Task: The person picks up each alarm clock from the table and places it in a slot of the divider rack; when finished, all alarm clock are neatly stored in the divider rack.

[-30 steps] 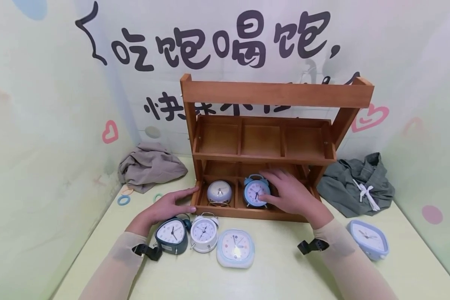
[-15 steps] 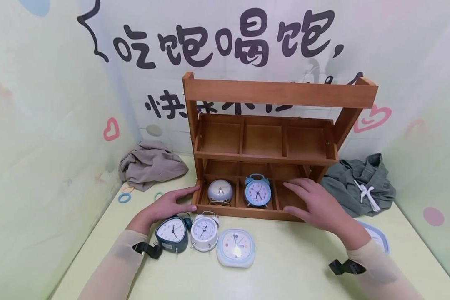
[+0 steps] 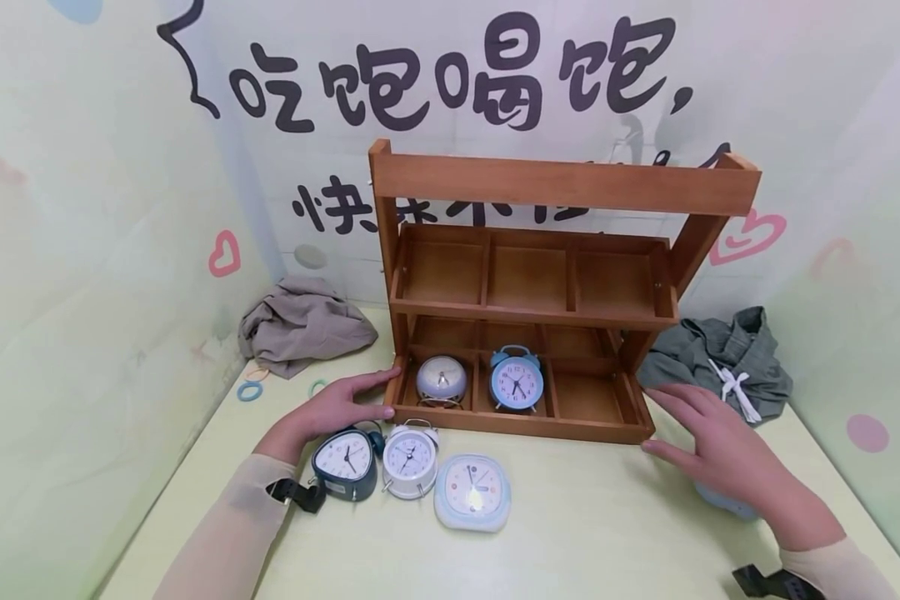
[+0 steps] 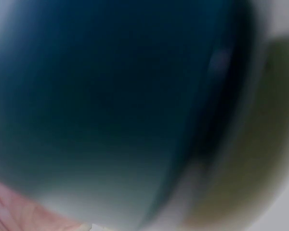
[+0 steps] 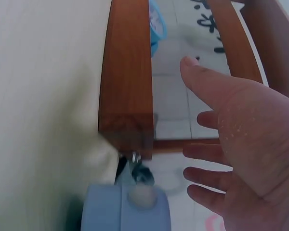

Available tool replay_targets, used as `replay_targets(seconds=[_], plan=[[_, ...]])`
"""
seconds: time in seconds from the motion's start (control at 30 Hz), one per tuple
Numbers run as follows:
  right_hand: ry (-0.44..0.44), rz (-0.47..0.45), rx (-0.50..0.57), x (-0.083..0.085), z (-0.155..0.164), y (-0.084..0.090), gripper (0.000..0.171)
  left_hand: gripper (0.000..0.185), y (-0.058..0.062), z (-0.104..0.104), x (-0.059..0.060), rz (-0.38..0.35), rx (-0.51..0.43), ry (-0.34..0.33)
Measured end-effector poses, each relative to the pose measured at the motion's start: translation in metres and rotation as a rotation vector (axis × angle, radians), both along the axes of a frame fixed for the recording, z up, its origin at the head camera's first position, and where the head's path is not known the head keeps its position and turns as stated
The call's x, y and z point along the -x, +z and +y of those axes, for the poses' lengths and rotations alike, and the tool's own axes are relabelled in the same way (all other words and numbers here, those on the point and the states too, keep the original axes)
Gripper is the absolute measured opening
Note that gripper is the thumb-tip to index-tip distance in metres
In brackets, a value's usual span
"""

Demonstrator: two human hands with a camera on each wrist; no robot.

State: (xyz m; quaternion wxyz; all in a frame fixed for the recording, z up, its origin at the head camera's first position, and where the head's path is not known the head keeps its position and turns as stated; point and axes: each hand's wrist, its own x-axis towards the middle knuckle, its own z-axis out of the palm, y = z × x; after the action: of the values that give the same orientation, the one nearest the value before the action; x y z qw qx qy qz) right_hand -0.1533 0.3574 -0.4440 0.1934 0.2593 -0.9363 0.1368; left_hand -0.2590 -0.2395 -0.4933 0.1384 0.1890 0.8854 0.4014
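Observation:
A wooden two-tier shelf point(image 3: 521, 422) stands in the middle of the table. My left hand point(image 3: 330, 412) rests with extended fingers against the left end of its lower tier. Beyond the right end is my right hand point(image 3: 727, 450), fingers spread and holding nothing, partly covering a light-blue clock point(image 3: 723, 502). That clock also shows low in the right wrist view point(image 5: 125, 209). The lower tier holds a round lilac clock point(image 3: 441, 380) at left and a blue twin-bell alarm clock point(image 3: 517, 382) in the middle. A dark surface point(image 4: 111, 96) fills the blurred left wrist view.
Before the shelf are a dark teal triangular clock point(image 3: 347, 458), a white twin-bell alarm clock point(image 3: 409, 462) and a pale-blue square clock point(image 3: 472, 493). A brown cloth point(image 3: 303, 325) lies back left, a grey-green garment point(image 3: 753, 358) back right. Small rings point(image 3: 250, 391) lie at left.
My right hand has let go of the blue twin-bell alarm clock in the middle compartment and moved right, over the light-blue clock. The left hand stays at the shelf's end.

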Motion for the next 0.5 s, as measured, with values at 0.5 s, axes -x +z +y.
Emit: replay_targets(seconds=[0.5], plan=[[-0.07,-0.246,0.125,-0.026,0.064,-0.025,0.096,0.081,-0.003,-0.002,0.002,0.022,0.001,-0.021]])
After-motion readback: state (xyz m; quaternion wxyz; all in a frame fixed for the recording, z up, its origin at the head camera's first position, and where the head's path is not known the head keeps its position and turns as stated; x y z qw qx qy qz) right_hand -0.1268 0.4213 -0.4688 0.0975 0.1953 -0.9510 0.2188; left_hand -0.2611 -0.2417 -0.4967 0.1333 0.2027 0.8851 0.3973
